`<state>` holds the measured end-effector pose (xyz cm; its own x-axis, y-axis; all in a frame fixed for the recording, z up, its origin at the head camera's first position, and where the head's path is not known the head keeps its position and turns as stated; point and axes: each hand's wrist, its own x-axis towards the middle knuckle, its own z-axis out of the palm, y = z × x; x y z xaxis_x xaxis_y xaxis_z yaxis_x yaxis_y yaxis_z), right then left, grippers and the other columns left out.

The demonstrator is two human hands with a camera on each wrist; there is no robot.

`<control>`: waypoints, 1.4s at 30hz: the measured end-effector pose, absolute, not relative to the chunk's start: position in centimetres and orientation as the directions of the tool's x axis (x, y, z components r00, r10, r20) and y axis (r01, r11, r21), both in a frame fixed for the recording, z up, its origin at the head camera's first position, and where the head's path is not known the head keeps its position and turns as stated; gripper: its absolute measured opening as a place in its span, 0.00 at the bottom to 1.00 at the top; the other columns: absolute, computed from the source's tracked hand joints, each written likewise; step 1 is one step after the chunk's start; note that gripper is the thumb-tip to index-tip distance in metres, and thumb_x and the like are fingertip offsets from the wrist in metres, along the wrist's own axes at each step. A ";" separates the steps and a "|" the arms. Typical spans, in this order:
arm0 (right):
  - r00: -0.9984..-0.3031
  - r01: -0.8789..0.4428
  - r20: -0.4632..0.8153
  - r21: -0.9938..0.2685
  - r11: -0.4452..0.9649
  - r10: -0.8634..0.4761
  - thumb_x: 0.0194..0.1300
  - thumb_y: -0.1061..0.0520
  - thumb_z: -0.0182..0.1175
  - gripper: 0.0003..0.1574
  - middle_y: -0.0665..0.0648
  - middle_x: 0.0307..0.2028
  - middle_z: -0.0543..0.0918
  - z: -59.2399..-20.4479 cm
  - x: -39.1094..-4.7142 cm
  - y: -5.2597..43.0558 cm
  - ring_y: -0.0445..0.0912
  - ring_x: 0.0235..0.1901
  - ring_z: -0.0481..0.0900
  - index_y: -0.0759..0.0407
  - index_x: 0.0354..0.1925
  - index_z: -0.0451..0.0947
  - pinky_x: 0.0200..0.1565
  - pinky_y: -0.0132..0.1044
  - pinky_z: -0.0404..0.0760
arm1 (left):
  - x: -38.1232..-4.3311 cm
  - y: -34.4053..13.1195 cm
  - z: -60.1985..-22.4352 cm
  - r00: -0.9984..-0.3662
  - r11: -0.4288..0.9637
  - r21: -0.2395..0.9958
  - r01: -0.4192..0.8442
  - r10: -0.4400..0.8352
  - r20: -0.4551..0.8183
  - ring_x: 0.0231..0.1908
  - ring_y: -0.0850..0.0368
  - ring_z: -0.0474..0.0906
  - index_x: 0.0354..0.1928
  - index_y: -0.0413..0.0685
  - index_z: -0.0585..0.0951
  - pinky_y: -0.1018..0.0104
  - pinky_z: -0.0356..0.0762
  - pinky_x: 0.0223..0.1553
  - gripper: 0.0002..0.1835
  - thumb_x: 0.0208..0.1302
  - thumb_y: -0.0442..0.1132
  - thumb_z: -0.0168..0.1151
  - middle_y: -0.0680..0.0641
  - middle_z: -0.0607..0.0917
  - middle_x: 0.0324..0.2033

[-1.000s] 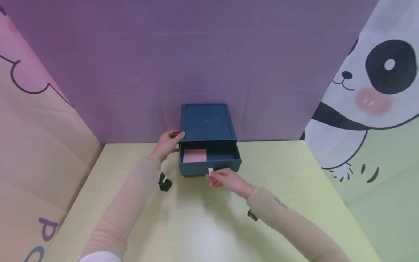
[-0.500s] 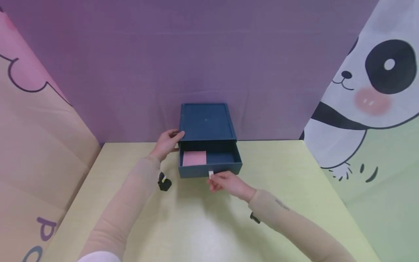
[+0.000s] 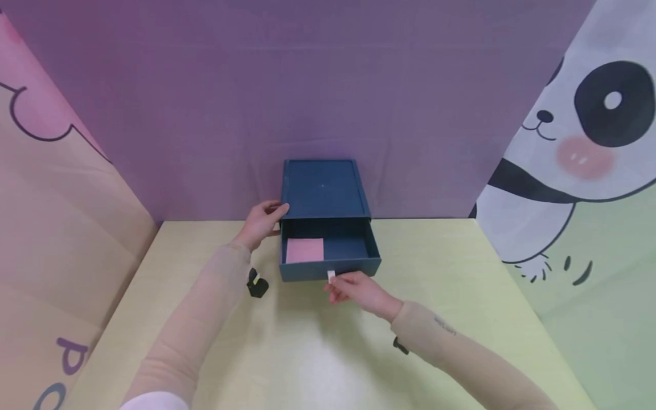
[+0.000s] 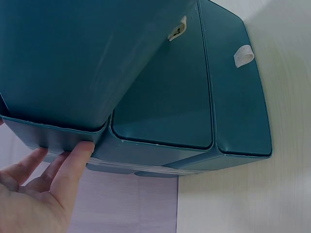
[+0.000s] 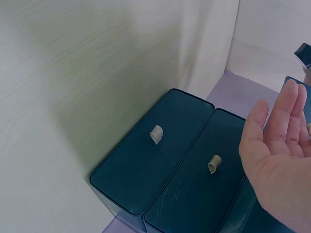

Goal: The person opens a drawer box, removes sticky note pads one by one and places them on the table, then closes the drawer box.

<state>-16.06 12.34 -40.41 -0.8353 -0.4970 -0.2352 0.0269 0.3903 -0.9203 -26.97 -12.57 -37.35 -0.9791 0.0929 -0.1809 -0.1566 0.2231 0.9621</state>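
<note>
The top drawer (image 3: 304,271) has slid a little farther out of the blue drawer unit (image 3: 323,188) since the earlier frames, and the right hand (image 3: 363,290) has come toward the person along with it. More of the pink paper (image 3: 304,251) inside now shows. The left hand (image 3: 260,223) has stayed in about the same place on the unit.

In the head view the right hand pinches the drawer's white pull tab (image 3: 331,275) between thumb and fingers. The right wrist view shows that hand from the palm side at the frame's edge, where the grip itself is hard to make out. The left hand is spread, its thumb at the top front corner of the unit and its fairly straight fingers against the left side wall.

The top drawer is partly open, with the pink paper lying flat in its left part, near the front wall. The left wrist view shows the closed middle drawer (image 4: 170,97) and closed bottom drawer (image 4: 238,97) below it, each with a pale looped tab on its front.

The unit stands at the back of the pale table (image 3: 318,364), before a purple cloth (image 3: 328,85). A panda print (image 3: 579,142) fills part of the right side. Both arms wear beige sleeves (image 3: 176,336), and a black device (image 3: 258,285) shows beside the left cuff.
</note>
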 end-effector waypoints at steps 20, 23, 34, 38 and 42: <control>-0.796 0.016 -0.266 -0.907 0.422 -0.544 0.74 0.53 0.47 0.22 0.60 0.34 0.85 -40.1 -15.2 12.6 0.44 0.35 0.82 0.69 0.43 0.80 0.47 0.40 0.82 | -27.2 -12.7 -37.6 -0.980 0.226 0.962 -0.155 0.092 -0.179 0.65 0.43 0.63 0.70 0.41 0.59 0.47 0.74 0.56 0.33 0.70 0.50 0.52 0.37 0.66 0.65; -0.789 0.022 -0.272 -0.909 0.417 -0.550 0.73 0.52 0.47 0.22 0.61 0.34 0.85 -40.1 -15.0 12.6 0.43 0.34 0.81 0.69 0.43 0.80 0.47 0.40 0.81 | -27.2 -12.7 -37.6 -0.980 0.231 0.960 -0.157 0.089 -0.181 0.65 0.44 0.64 0.70 0.41 0.59 0.47 0.74 0.56 0.33 0.70 0.50 0.52 0.37 0.66 0.65; -0.788 0.013 -0.264 -0.910 0.413 -0.557 0.74 0.53 0.47 0.22 0.62 0.36 0.84 -40.0 -14.4 12.9 0.45 0.36 0.82 0.69 0.44 0.80 0.51 0.46 0.80 | -27.1 -12.6 -37.6 -0.979 0.224 0.963 -0.152 0.097 -0.177 0.65 0.43 0.63 0.70 0.41 0.59 0.46 0.74 0.56 0.33 0.70 0.50 0.52 0.37 0.65 0.65; -0.785 0.015 -0.266 -0.911 0.412 -0.559 0.74 0.53 0.47 0.22 0.65 0.36 0.84 -40.0 -14.2 13.1 0.45 0.36 0.82 0.69 0.44 0.80 0.51 0.46 0.80 | -27.1 -12.6 -37.5 -0.978 0.222 0.962 -0.159 0.098 -0.184 0.65 0.43 0.63 0.70 0.41 0.59 0.46 0.74 0.56 0.33 0.70 0.50 0.52 0.37 0.65 0.65; -0.781 0.015 -0.258 -0.918 0.397 -0.569 0.74 0.53 0.47 0.22 0.67 0.36 0.84 -40.1 -14.1 13.2 0.44 0.36 0.82 0.70 0.44 0.79 0.49 0.43 0.81 | -27.1 -12.6 -37.5 -0.978 0.221 0.962 -0.159 0.096 -0.183 0.65 0.43 0.63 0.70 0.40 0.59 0.46 0.74 0.56 0.33 0.70 0.50 0.52 0.37 0.65 0.65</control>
<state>-14.08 13.22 -40.11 -0.7809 -0.5687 -0.2583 0.0146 0.3968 -0.9178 -27.10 -12.65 -37.55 -0.9784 0.0960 -0.1832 -0.1585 0.2209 0.9623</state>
